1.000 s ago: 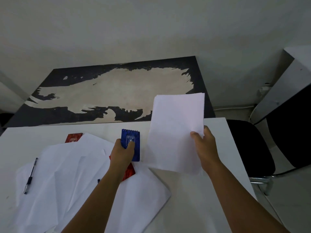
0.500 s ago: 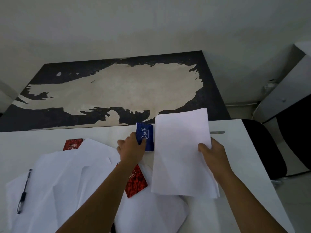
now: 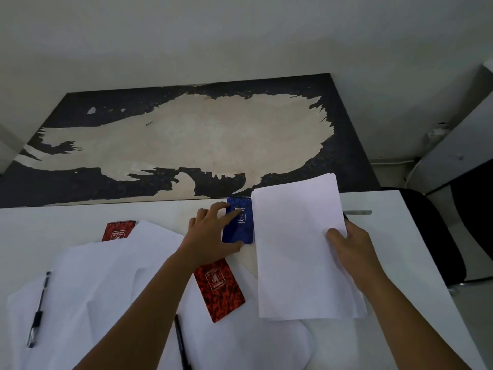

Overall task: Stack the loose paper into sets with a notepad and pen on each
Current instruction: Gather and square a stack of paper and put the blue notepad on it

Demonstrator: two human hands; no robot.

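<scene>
Right hand (image 3: 352, 252): its grip is clamped on the right edge of the paper stack (image 3: 298, 247), thumb on top, fingers hidden underneath. The stack lies at the right end of the white surface (image 3: 416, 236), its far corner overhanging the back edge and its near end overlapping the loose sheets (image 3: 101, 279).

Left hand (image 3: 210, 236): fingers rest on the blue notepad (image 3: 240, 225), thumb against its near edge. Whether that grip pinches or only presses, I cannot tell. The notepad lies flat, just beside the stack's left edge, close to the back edge.

Handling, in my judgement: the stack is light and limp; it will sag and fan if lifted by one edge, so I would support it along a long side or slide it flat. The notepads appear stiff and small, easily taken by the side edges. Paper on this smooth top should slide readily.

Also present: a red notepad (image 3: 220, 289) lying on the sheets, a second red notepad (image 3: 118, 231) half covered, one pen (image 3: 37, 308) far left, another pen (image 3: 181, 343) beside the left forearm.

Room: open space lies right of the stack, though the right edge is near and a chair (image 3: 440, 236) stands beyond it.
</scene>
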